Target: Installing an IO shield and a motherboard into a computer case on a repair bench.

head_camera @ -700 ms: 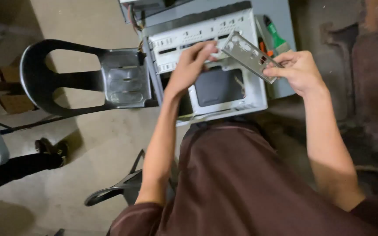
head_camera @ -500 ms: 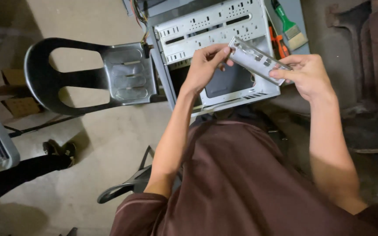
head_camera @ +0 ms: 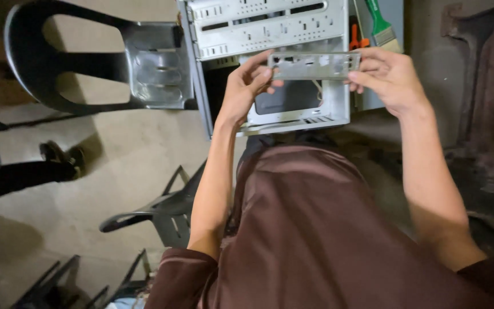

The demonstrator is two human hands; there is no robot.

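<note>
A thin grey metal plate with several cut-out holes (head_camera: 314, 64) is held level between both hands. My left hand (head_camera: 246, 86) pinches its left end, and my right hand (head_camera: 389, 77) grips its right end. Directly beneath the plate lies an open grey computer case (head_camera: 270, 28), its perforated drive cage at the top and a dark opening under the plate. My brown clothing (head_camera: 310, 229) fills the lower middle of the view.
A black plastic chair (head_camera: 98, 63) stands left of the case. A green-handled paintbrush (head_camera: 381, 26) and an orange tool (head_camera: 358, 41) lie at the top right. Another person's dark leg and shoe (head_camera: 30, 166) reach in from the left. Dark chair legs (head_camera: 155, 212) stand on the concrete floor.
The plate was tilted and is now turned level, held lower over the case opening. My left hand has slid to its left end.
</note>
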